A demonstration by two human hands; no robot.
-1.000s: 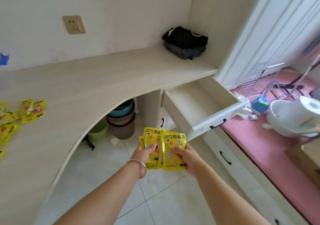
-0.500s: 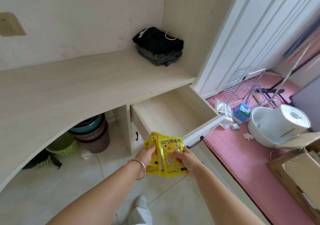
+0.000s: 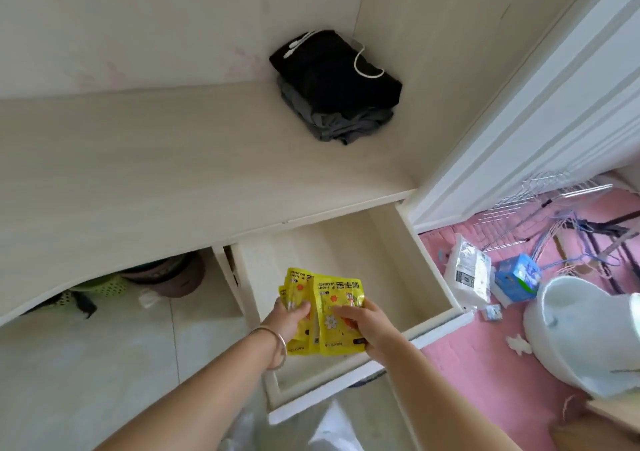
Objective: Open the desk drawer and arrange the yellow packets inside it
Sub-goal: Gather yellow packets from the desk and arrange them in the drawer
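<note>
A fanned stack of yellow hand-warmer packets (image 3: 323, 315) hovers over the open desk drawer (image 3: 346, 253), pinched between both hands: left hand (image 3: 287, 319) curled at nine o'clock, right hand (image 3: 363, 322) at three. Folded dark clothes (image 3: 336, 83) sit on the desk (image 3: 138, 166) at twelve.

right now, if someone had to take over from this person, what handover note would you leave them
Left hand: gripping the left side of the yellow packets.
Right hand: gripping the right side of the same fanned stack.
Packets: held above the drawer, not yet set down.
Done: drawer is pulled open; its visible floor looks bare.
Left: lower the packets in and arrange them neatly. No other packets show in this view.
Folded dark clothes sit on the desk corner, out of the way.
</note>
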